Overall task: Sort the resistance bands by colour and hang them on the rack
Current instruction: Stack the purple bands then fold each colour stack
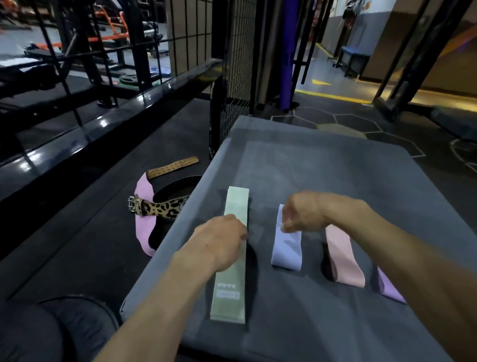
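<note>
Head view — left hand (221, 243) flat on green band (231, 263), right hand (301, 212) pinching lilac band (286, 247).

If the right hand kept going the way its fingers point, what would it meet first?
Likely the lavender band: the right hand curls leftward and down over its far end and may already touch it. Depth is unclear.

Dim gym, dark rubber floor (78, 242), black wire-mesh panel (234, 58), yellow floor stripes (334, 96), purple post (288, 41)
</note>
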`<action>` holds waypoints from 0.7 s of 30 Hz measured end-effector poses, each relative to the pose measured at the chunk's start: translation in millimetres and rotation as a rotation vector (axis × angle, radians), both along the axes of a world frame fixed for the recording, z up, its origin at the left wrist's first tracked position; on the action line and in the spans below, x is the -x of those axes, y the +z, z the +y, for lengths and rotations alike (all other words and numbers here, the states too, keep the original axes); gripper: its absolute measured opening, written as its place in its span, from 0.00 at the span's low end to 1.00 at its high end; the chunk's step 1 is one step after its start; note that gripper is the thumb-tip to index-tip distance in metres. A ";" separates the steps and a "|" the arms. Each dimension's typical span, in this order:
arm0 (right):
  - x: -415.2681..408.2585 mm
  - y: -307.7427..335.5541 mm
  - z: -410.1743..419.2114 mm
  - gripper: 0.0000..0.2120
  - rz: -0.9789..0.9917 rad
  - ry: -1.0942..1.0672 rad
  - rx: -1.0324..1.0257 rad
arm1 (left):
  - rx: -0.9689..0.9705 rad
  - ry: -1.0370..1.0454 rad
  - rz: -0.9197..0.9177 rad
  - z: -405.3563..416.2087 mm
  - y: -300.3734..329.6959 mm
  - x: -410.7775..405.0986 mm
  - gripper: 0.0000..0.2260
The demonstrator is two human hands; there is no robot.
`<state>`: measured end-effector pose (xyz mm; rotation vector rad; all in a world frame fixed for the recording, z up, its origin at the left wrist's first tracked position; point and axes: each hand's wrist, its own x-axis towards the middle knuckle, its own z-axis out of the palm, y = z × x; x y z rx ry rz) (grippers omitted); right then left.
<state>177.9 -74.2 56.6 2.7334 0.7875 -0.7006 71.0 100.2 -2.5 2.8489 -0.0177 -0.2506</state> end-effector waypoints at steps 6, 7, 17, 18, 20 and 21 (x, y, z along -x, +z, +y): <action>-40.9 -12.3 64.4 0.09 -0.207 0.074 -0.234 | 0.006 -0.023 0.032 4.9 -1.0 -6.4 0.16; -49.7 -21.0 74.5 0.12 -0.220 0.080 -0.319 | 0.011 -0.022 0.041 6.1 -0.9 -7.6 0.16; -83.4 -48.7 107.3 0.13 -0.025 -0.052 -0.309 | 0.058 -0.040 0.098 11.3 8.7 -3.7 0.19; -82.9 -47.9 108.0 0.13 -0.022 -0.050 -0.305 | 0.066 -0.044 0.093 11.7 9.5 -2.4 0.19; -78.7 -46.0 108.3 0.11 -0.031 -0.049 -0.327 | 0.085 -0.047 0.088 12.2 11.0 -0.2 0.19; -75.7 -44.5 106.5 0.09 -0.038 -0.052 -0.356 | 0.094 -0.046 0.087 12.9 11.6 -0.2 0.19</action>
